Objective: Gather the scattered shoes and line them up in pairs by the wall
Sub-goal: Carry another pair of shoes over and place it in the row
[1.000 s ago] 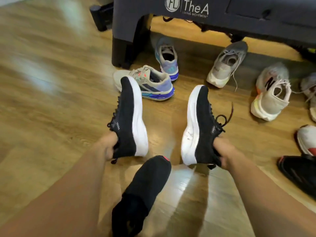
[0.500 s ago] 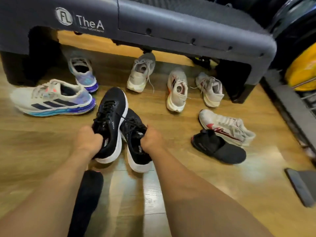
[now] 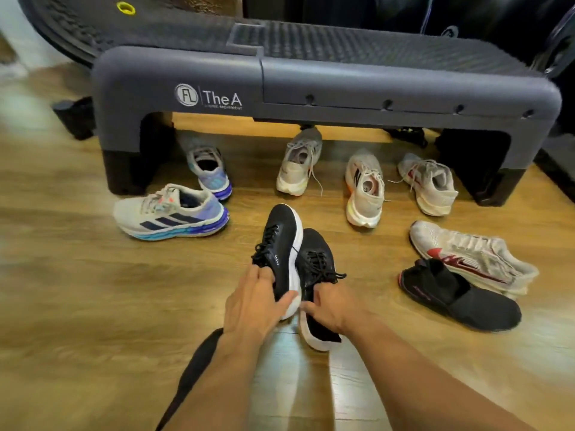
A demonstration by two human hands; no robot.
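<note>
My left hand (image 3: 253,301) is clamped on one black shoe (image 3: 281,244), my right hand (image 3: 326,307) on its mate (image 3: 317,269), side by side and touching. Beyond them, other shoes lie scattered before the grey step bench (image 3: 326,88).

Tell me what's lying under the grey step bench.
Under the grey step bench, the toes of a blue-heeled shoe and a grey shoe reach in. Farther back is shadowed; dark items there are unclear.

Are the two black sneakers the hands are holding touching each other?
Touching. In the head view the left black sneaker's white sole edge presses against the right black sneaker's upper, no floor showing between them.
</note>
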